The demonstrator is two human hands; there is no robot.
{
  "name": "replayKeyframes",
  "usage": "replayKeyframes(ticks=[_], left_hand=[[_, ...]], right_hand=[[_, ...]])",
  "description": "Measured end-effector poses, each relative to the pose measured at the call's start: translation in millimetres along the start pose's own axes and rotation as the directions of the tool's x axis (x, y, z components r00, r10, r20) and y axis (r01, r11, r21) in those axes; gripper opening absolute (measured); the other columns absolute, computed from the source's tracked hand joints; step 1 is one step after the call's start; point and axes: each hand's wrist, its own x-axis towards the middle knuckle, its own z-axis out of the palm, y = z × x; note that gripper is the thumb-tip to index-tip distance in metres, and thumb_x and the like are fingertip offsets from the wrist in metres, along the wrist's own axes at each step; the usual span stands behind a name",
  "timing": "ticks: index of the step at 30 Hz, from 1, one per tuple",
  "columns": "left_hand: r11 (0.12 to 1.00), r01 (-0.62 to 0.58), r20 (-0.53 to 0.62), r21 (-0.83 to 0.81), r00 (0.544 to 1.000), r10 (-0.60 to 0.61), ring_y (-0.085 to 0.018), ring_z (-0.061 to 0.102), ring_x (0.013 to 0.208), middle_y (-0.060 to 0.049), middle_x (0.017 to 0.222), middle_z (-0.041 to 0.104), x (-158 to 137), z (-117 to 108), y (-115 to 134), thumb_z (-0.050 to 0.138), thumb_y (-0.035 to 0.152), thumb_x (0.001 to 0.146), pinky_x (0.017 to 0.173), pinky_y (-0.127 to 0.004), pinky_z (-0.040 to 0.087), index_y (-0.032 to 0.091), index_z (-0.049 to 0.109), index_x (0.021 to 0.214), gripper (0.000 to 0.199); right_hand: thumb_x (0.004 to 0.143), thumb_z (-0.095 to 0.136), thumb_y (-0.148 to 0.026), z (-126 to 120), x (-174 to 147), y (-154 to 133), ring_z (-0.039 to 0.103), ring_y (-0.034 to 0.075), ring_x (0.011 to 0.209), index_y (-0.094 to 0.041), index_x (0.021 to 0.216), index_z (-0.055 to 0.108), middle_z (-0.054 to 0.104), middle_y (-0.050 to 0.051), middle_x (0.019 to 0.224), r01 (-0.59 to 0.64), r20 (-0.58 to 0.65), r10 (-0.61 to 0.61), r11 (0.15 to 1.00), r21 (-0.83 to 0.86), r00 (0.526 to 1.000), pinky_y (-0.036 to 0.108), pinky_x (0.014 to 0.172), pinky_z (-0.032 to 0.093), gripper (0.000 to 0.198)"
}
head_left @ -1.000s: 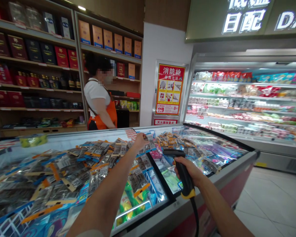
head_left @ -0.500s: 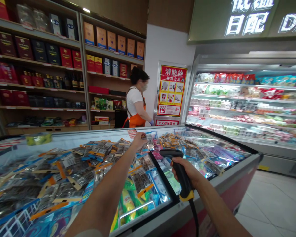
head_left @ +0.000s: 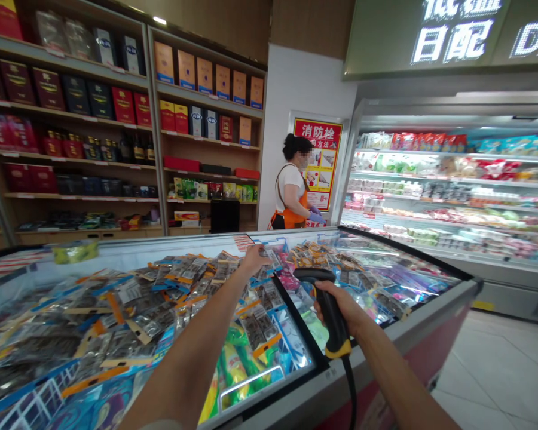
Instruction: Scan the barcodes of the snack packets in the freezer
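Observation:
My right hand (head_left: 339, 303) is wrapped round the handle of a black and yellow barcode scanner (head_left: 332, 319). The scanner's head points left over the chest freezer, and its cable hangs down in front. My left hand (head_left: 254, 261) reaches over the glass top, fingers closed on the edge of a small clear packet (head_left: 273, 258); the fingertips are small and partly hidden. Many similar flat packets (head_left: 192, 269) with orange and blue edges lie heaped to the left of that hand. Another pile of packets (head_left: 311, 254) lies to the right, beyond the scanner.
The chest freezer (head_left: 363, 352) fills the foreground, with a black divider (head_left: 298, 310) between its glass sections. Green and yellow packages (head_left: 235, 361) lie inside. A person in an orange apron (head_left: 293, 191) is behind it. Shelves of boxes (head_left: 76, 95) and a chilled display (head_left: 452, 191) stand beyond.
The person in the apron has moved right, now partly in front of the red poster. My left hand has shifted slightly at the packet. My right hand still holds the scanner, nearly unmoved.

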Motion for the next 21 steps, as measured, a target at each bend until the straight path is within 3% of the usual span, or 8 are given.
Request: replayKeyframes(ticks=[3,10,15,21], left_hand=[[1.000,0.022,-0.023,0.023,1.000,-0.022,-0.018,0.051,0.090,-0.005,0.098,0.056,-3,0,-1,0.063,0.006,0.044,0.078,-0.027,0.041,0.012,0.056,0.100,0.057],[0.992,-0.015,0.177,-0.124,0.983,0.038,-0.013,0.055,0.069,0.000,0.081,0.062,0,-2,-2,0.052,0.002,0.050,0.061,-0.022,0.043,0.015,0.055,0.106,0.058],[0.990,-0.054,0.194,-0.132,0.978,0.079,-0.013,0.056,0.069,0.001,0.081,0.063,2,-4,-3,0.049,0.000,0.049,0.063,-0.022,0.044,0.016,0.056,0.106,0.060],[0.995,-0.057,0.194,-0.079,0.978,0.071,-0.013,0.055,0.079,-0.003,0.096,0.061,-1,-6,0,0.048,0.000,0.050,0.071,-0.023,0.043,0.014,0.051,0.111,0.063]], right_hand=[[0.073,0.047,-0.037,-3,0,1,0.046,0.008,0.032,-0.015,0.061,0.049,0.052,0.000,0.040,-0.003,0.008,0.002,1.000,0.010,1.000,0.018,0.033,0.036,0.025],[0.074,0.044,-0.035,1,0,2,0.046,0.008,0.032,-0.015,0.063,0.049,0.050,-0.001,0.040,0.005,0.031,-0.005,1.000,0.014,1.000,0.018,0.032,0.034,0.024],[0.073,0.047,-0.033,7,2,4,0.046,0.008,0.032,-0.014,0.063,0.050,0.050,-0.002,0.040,0.044,0.030,-0.044,0.999,0.010,0.999,0.018,0.034,0.036,0.021],[0.071,0.049,-0.033,9,7,7,0.047,0.008,0.032,-0.015,0.064,0.050,0.052,-0.001,0.041,0.071,0.036,-0.071,0.997,0.007,0.997,0.018,0.033,0.036,0.020]])
